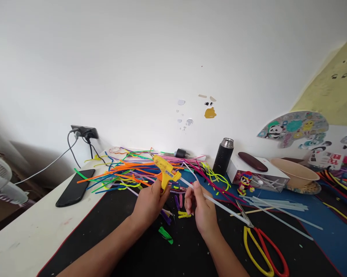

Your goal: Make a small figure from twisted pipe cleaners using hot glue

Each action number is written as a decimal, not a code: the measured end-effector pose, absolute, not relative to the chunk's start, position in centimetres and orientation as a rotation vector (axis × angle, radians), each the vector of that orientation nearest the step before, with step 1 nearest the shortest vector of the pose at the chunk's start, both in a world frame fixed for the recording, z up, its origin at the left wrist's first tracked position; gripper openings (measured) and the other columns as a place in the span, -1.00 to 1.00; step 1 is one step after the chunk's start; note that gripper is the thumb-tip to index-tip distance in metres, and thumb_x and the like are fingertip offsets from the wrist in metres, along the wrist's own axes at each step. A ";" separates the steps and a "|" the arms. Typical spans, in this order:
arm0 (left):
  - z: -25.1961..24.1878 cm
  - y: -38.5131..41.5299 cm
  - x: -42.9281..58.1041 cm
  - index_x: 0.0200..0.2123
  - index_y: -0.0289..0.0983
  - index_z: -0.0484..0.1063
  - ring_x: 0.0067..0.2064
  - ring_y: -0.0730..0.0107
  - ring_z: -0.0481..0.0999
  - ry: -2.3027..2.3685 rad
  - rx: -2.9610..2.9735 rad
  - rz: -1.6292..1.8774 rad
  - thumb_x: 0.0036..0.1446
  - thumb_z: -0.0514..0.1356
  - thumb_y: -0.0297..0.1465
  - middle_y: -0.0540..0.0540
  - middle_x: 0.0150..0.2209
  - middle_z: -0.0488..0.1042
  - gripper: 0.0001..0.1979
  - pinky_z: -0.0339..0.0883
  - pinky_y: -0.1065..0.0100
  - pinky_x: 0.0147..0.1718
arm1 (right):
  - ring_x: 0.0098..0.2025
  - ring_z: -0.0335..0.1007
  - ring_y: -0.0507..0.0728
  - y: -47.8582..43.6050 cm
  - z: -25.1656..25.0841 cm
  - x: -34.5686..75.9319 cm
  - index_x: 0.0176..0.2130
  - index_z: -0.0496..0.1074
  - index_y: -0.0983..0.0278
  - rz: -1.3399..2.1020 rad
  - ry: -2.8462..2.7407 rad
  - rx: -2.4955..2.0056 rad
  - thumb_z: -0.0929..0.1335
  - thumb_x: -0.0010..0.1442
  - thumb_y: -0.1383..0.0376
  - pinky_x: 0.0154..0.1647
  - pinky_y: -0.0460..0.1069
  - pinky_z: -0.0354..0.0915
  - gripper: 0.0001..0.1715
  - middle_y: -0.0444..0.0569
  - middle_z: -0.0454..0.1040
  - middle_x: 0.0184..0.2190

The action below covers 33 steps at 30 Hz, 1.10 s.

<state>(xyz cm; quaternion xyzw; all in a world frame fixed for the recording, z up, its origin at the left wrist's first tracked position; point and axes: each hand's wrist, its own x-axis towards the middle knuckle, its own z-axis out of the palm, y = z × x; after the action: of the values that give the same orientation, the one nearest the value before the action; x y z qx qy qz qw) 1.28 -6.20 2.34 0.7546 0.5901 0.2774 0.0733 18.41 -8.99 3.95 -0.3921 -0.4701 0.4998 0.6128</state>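
Note:
My left hand (151,200) is wrapped round the handle of a yellow hot glue gun (165,171), whose nozzle points up and to the left. A long translucent glue stick (225,206) runs from the back of the gun down to the right. Fingers of my right hand (202,206) pinch this stick a short way behind the gun. Below the hands, short bent pieces of pipe cleaner lie on the black mat, among them a green piece (165,235) and a yellow piece (185,214).
Scissors (262,246) with yellow and red handles lie at the right, near several loose glue sticks (289,217). Many coloured pipe cleaners (124,167) spread along the back. A black flask (223,156), a small figurine (245,184), a bowl (294,173) and a black phone (75,188) surround the mat.

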 end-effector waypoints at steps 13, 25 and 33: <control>2.2 -7.4 2.1 -0.21 -0.23 0.32 -0.36 0.09 0.65 1.639 2.270 0.807 0.40 0.04 -0.25 -0.20 -0.36 0.62 -0.80 0.24 0.31 -0.44 | -0.70 0.11 -0.03 -9.6 4.0 17.6 -0.51 0.32 0.23 1.033 -1.061 -0.837 0.36 0.36 -0.12 -0.70 -0.14 0.04 -0.40 -0.24 0.18 -0.72; 1.9 -8.4 3.2 -0.12 -0.29 0.35 -0.30 0.05 0.68 1.575 2.326 0.785 0.42 0.02 -0.26 -0.23 -0.31 0.63 -0.77 0.41 0.25 -0.36 | -0.74 0.05 -0.07 -9.5 3.0 16.9 -0.60 0.21 0.23 1.009 -0.892 -0.891 0.36 0.33 -0.15 -0.70 -0.11 0.01 -0.30 -0.26 0.13 -0.72; 1.9 -8.3 3.2 -0.09 -0.30 0.36 -0.32 0.06 0.69 1.628 2.387 0.781 0.43 0.04 -0.26 -0.21 -0.33 0.65 -0.77 0.42 0.27 -0.40 | -0.76 0.05 -0.08 -9.6 3.3 16.7 -0.60 0.20 0.24 1.059 -0.866 -0.842 0.38 0.31 -0.16 -0.72 -0.13 0.00 -0.29 -0.27 0.14 -0.69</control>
<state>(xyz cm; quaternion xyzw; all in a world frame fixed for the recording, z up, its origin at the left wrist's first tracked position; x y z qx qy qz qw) 3.18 -8.32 1.91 0.7953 0.5426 0.2602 0.0741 16.67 -9.61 3.31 -0.3772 -0.3881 0.4742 0.6944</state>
